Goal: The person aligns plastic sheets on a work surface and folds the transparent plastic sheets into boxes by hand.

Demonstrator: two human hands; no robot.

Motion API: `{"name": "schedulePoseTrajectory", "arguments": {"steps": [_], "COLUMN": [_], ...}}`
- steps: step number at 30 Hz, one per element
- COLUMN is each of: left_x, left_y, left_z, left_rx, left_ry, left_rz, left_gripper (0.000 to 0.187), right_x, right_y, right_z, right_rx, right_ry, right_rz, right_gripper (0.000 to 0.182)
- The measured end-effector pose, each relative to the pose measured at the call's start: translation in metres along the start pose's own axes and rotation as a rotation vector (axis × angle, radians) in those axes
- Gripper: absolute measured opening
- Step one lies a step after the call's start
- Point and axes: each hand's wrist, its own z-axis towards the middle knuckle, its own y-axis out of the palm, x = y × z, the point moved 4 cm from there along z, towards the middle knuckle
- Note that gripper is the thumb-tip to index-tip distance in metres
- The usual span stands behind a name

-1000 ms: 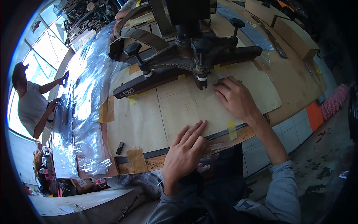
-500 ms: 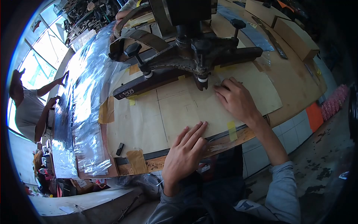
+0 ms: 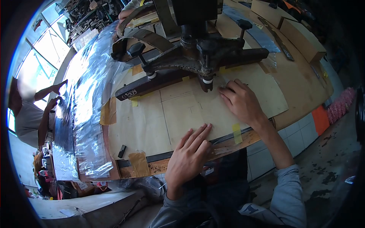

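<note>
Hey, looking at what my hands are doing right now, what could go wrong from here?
The right hand's fingertips are close to the dark metal press head; if that came down, they might get pinched. The left hand lies on the front part of the pale, pencil-marked sheet, so an uneven push could shift or crease it. The small black block sits loose-looking near the sheet's front left corner and might get knocked off.
</note>
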Motion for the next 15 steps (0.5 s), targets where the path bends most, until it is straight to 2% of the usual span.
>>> {"name": "schedulePoseTrajectory", "arguments": {"steps": [15], "left_x": [-0.0001], "left_y": [-0.0001], "left_z": [-0.0003], "left_rx": [0.002], "left_ry": [-0.005], "left_rz": [0.005], "left_gripper": [0.009], "right_x": [-0.0005], "right_y": [0.0], "right_z": [-0.0003], "right_rx": [0.01], "right_ry": [-0.025], "right_rz": [-0.038], "right_gripper": [0.018]}}
